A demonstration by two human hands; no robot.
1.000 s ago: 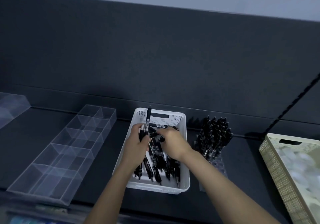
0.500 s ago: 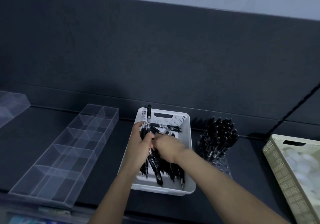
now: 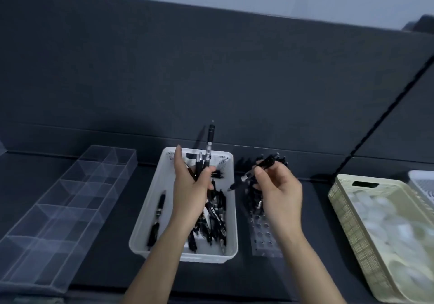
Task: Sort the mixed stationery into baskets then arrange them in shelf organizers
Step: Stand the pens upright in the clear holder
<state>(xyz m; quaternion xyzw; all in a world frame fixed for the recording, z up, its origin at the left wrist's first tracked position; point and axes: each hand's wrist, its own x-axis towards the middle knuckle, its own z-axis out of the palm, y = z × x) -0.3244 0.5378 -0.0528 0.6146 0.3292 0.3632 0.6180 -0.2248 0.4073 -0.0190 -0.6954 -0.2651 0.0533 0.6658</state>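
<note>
A white basket [image 3: 150, 212] stands at the middle of the dark shelf with several black pens [image 3: 217, 216] lying in it. My left hand [image 3: 190, 193] is over the basket, shut on a bunch of black pens [image 3: 207, 148] that stick up past its far rim. My right hand [image 3: 279, 193] is to the right of the basket, pinching a single black pen [image 3: 258, 169] held slanted, tip pointing down-left. Under that hand sits a clear pen holder [image 3: 265, 238] with round holes; black pens stand in its far part.
A clear divided organizer [image 3: 63, 212] lies to the left of the basket. At the right stands a beige basket [image 3: 347, 214] of white items, with a corner of a white basket [image 3: 422, 183] behind it. A dark back panel rises behind everything.
My right hand has come out of the white basket with one pen and moved right, over the pen holder. My left hand has lifted its bunch of pens a little higher.
</note>
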